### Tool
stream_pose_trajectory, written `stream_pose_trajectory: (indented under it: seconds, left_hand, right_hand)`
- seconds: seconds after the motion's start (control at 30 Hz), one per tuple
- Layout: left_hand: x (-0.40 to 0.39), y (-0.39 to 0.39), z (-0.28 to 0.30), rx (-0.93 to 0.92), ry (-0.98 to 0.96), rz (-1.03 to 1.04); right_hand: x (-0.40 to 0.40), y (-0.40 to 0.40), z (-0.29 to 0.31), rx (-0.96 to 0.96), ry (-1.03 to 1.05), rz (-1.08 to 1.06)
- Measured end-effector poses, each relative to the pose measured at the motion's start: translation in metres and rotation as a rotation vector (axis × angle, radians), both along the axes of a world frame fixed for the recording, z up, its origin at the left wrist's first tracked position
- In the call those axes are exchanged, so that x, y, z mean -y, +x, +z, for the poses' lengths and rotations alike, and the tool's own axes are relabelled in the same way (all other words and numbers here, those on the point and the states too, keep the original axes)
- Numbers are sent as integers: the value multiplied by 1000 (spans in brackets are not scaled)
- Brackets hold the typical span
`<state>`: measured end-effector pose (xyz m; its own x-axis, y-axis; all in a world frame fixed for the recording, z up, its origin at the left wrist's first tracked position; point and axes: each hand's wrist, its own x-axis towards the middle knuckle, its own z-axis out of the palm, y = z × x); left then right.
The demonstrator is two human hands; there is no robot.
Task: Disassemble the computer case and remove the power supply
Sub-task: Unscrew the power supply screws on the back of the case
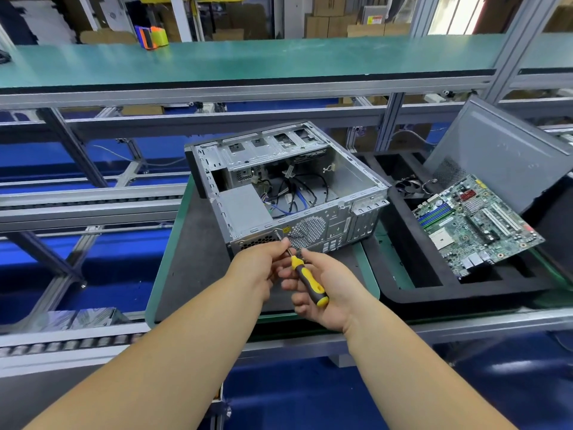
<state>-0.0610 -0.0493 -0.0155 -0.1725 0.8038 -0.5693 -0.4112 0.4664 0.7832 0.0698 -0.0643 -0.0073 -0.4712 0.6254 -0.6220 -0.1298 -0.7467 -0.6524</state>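
Head view: my right hand (322, 290) grips a yellow screwdriver (307, 282) while my left hand (263, 262) pinches its shaft, steadying the tip at a screw on the rear of the case (288, 187). Inside the open case, the power supply (245, 209) sits in the near-left corner. My fingers hide the screw head.

Open computer case (288, 187) on a mat (192, 262), power supply (245, 209) in its near-left corner. To the right, a foam tray (403, 293) holding a motherboard (477, 225); behind that, a side panel (502, 156), apparently leaning upright.
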Motion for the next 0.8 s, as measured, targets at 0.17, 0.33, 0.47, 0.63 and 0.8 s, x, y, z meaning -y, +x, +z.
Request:
stream_pose_trajectory:
  seconds: [0.17,0.33,0.47,0.63,0.8]
  left_hand:
    - [1,1,4,-5,6,18]
    - [3,4,11,35,-36,9]
    - [-2,2,10,72,-18,52]
    - [-6,-3,6,81,-29,85]
    - [-7,-1,3,119,-30,95]
  right_hand:
    - [0,-3,2,-27,-34,-49]
    - [2,-6,3,-34,-45,-66]
    - [3,-9,0,23,-8,-86]
    - [5,-11,-5,104,37,-117]
    - [4,-14,-8,167,112,-160]
